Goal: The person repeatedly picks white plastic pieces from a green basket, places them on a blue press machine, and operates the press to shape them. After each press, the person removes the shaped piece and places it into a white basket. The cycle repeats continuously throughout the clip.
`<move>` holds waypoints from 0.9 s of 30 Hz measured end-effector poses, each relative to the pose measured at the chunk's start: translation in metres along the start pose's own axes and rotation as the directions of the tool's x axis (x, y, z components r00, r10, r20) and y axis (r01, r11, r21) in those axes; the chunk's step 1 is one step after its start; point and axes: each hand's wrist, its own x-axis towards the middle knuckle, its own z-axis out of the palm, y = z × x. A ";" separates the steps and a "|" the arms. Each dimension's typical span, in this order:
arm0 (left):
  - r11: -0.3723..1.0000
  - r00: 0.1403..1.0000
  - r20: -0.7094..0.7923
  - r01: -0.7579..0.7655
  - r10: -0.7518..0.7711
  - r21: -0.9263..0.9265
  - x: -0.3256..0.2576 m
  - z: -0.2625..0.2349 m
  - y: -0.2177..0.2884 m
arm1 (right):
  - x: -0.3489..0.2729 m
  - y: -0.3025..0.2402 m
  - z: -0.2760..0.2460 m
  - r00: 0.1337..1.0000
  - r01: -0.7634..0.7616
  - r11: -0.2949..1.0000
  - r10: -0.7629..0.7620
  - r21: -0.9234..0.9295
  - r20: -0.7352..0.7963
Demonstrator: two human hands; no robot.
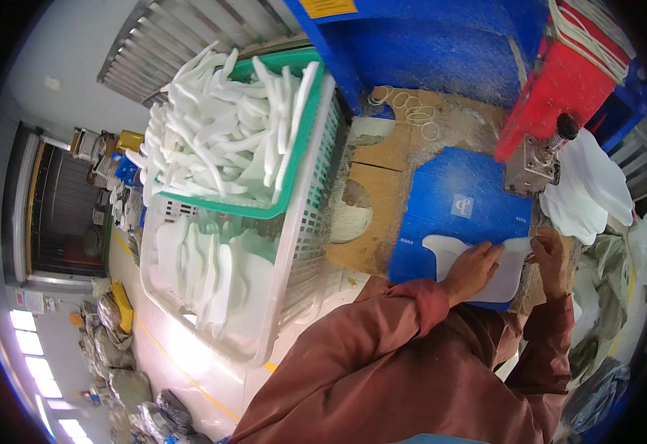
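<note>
Head view: the white foam piece (505, 270) lies flat on the blue sheet (457, 203) in the lower right of the frame, partly covered by both hands. The left hand (473, 268) rests palm down on the piece's left half, fingers pressed together and curled over its upper edge. The right hand (549, 255) pinches the piece's right upper corner between thumb and fingers. Judging by its thin, matte profile and by the way the same pieces stack loosely in the baskets, the piece is probably very light, soft and somewhat flexible; it likely dents under a hard pinch and bends if lifted by one end. Hold is best taken at two opposite edges, or with a flat palm on the broad face, as shown. The surface appears dry and not slippery. In appearance, the piece is plain white, flat, with rounded corners and a curved, flared outline at its left end. More white pieces fill the green basket (294, 189) and the white basket (279, 296) at left of centre. A red machine head (560, 92) stands at upper right above the table (383, 189).
</note>
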 end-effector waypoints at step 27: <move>0.850 0.926 0.030 -0.359 0.377 0.384 -0.066 -0.211 0.082 | -0.116 -0.126 0.065 0.805 0.494 0.838 -0.541 0.230 0.244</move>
